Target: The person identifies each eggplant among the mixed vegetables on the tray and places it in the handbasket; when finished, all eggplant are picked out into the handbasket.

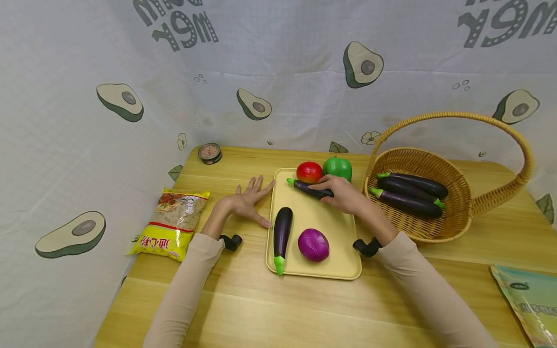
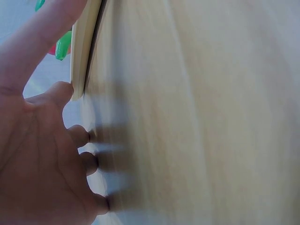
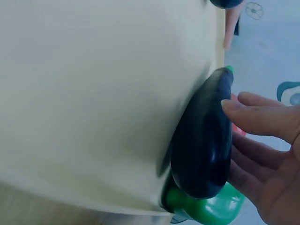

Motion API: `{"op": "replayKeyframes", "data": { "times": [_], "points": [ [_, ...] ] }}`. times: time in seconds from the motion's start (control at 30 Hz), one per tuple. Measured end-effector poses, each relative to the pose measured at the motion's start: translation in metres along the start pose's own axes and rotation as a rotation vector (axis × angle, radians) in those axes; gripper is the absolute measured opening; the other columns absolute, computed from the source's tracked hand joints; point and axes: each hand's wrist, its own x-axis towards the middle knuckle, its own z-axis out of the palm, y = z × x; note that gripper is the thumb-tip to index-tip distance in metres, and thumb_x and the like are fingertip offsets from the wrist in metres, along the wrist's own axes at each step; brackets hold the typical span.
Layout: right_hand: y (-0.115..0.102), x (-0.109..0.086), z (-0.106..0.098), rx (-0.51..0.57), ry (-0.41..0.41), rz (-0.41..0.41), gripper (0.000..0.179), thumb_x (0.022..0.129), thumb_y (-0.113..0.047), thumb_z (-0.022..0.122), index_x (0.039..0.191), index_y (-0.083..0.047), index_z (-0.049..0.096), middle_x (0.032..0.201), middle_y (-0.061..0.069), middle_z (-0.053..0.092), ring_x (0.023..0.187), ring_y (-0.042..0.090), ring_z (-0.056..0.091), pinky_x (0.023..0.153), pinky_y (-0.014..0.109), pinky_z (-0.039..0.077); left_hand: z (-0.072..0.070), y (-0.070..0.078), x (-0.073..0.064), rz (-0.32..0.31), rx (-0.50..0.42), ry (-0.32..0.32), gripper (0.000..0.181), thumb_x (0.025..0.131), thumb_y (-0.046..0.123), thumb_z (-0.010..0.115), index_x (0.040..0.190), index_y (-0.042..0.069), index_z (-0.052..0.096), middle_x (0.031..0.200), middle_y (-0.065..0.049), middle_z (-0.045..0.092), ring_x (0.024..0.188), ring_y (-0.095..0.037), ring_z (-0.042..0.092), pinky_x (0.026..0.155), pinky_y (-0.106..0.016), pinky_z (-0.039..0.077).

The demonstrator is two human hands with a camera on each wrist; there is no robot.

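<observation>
My right hand grips a dark purple eggplant near the back of the pale yellow tray. In the right wrist view its thumb lies on the near side of that eggplant, the other fingers behind it. A red tomato and a green bell pepper sit just behind it. My left hand is spread wide at the tray's left edge, thumb and index fingertip right at the rim. Inside the tray, a second eggplant lies lengthwise along the left, beside a purple onion.
To the right of the tray stands a wicker basket with a tall arched handle, holding several eggplants. A yellow pasta bag lies on the left, a round can at the back left. A green pouch lies front right.
</observation>
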Motion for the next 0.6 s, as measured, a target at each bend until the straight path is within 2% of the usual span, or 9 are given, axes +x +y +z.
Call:
{"op": "replayKeyframes", "data": {
  "times": [0.27, 0.43, 0.6],
  "points": [
    [-0.0008, 0.0023, 0.002, -0.049, -0.02, 0.027, 0.043, 0.09, 0.008, 0.071, 0.132, -0.002, 0.07, 0.128, 0.027, 0.066, 0.117, 0.043, 0.061, 0.099, 0.055, 0.053, -0.0003, 0.0015, -0.0004, -0.002, 0.006, -0.003, 0.129, 0.083, 0.051, 0.084, 0.166, 0.029, -0.012, 0.169, -0.014, -0.032, 0.156, -0.033, -0.033, 0.122, -0.068, -0.02],
    [-0.0025, 0.003, 0.0019, -0.112, -0.043, 0.002, 0.043, 0.09, 0.008, 0.071, 0.132, -0.002, 0.07, 0.132, 0.028, 0.065, 0.121, 0.045, 0.062, 0.102, 0.056, 0.053, -0.0003, 0.0011, 0.0, -0.003, 0.005, -0.001, 0.129, 0.083, 0.05, 0.084, 0.166, 0.029, -0.012, 0.169, -0.014, -0.031, 0.156, -0.033, -0.033, 0.121, -0.068, -0.02],
    [-0.0039, 0.0018, 0.0003, -0.132, -0.047, -0.029, 0.043, 0.088, 0.01, 0.073, 0.13, -0.001, 0.072, 0.133, 0.03, 0.066, 0.121, 0.046, 0.064, 0.099, 0.055, 0.056, 0.0, 0.0001, 0.0004, -0.003, 0.006, -0.001, 0.128, 0.084, 0.05, 0.084, 0.166, 0.029, -0.012, 0.169, -0.014, -0.031, 0.156, -0.033, -0.034, 0.121, -0.069, -0.02]
  ]
}}
